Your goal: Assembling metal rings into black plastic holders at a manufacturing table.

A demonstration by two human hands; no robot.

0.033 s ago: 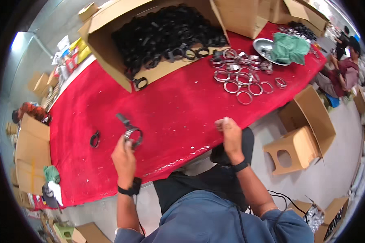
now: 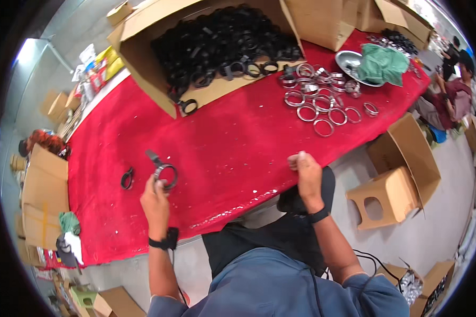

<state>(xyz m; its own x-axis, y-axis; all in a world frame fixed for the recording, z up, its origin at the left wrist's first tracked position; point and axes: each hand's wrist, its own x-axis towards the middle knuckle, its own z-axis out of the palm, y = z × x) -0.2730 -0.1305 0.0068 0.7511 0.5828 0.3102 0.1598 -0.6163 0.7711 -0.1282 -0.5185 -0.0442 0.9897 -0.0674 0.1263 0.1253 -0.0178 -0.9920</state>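
Observation:
Between the thumb and fingers of my left hand (image 2: 154, 208) is a ring clamp (image 2: 166, 177) with a dark strap-like tab sticking up from it, raised over the red cloth (image 2: 222, 137). A black ring (image 2: 127, 178) lies on the cloth left of that hand. My right hand (image 2: 309, 177) hovers near the table's front edge, thumb up and fingers curled; whatever they may hold is hidden. Farther off to the right lies a spread of silvery metal rings (image 2: 323, 127).
A cardboard box (image 2: 153, 84) full of black rings lies open at the back. A metal bowl (image 2: 346, 61) with a green cloth (image 2: 383, 64) stands back right. Right of my legs are a yellowish stool (image 2: 383, 198) and an open carton (image 2: 415, 158). A person (image 2: 455, 100) sits far right.
My left hand has moved slightly left with the ring clamp, whose ring has turned a little. The whole view has shifted slightly; my right hand keeps its curled shape.

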